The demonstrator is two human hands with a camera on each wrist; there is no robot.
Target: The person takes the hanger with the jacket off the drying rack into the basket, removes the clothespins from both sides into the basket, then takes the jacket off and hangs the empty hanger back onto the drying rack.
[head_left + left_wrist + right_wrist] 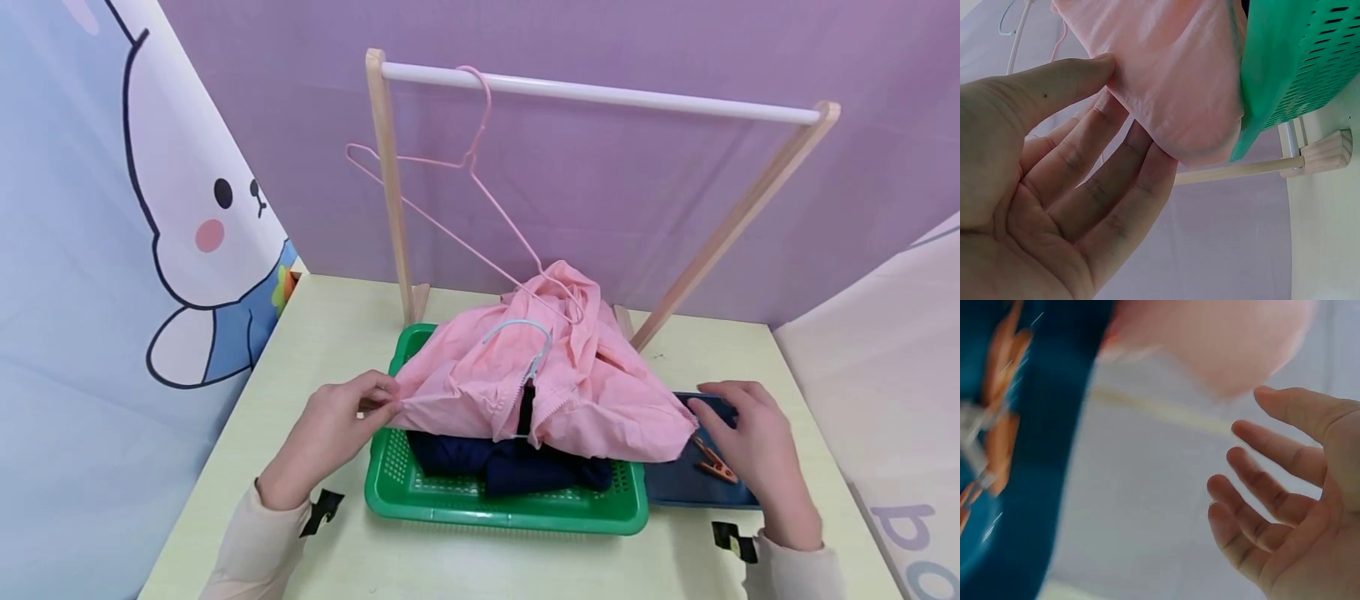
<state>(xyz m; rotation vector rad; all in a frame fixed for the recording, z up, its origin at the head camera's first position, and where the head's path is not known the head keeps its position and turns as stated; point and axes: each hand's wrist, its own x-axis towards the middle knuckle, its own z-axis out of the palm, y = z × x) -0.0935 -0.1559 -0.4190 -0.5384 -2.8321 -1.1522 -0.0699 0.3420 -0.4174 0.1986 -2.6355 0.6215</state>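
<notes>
A pink zip-up jacket (615, 421) lies spread over a green basket (510, 520), with the hook of a light blue hanger (549, 340) standing out at its neck. My left hand (330, 429) pinches the jacket's left corner; in the left wrist view the thumb lies in front of the cloth and fingers (1116, 219) behind it. Beside the right corner is my right hand (750, 433), its fingers spread and relaxed. The right wrist view shows a gap between that hand and the blurred pink cloth (1210, 344). Dark navy cloth (525, 471) shows in the basket under the jacket.
Behind the basket stands a wooden rack with a white bar (600, 92). A pink hanger (480, 179) hangs from it, its lower end overlapping the jacket in the head view. On the right, a dark blue tray (671, 493) holds orange clothespins (717, 472). Fabric walls surround the table.
</notes>
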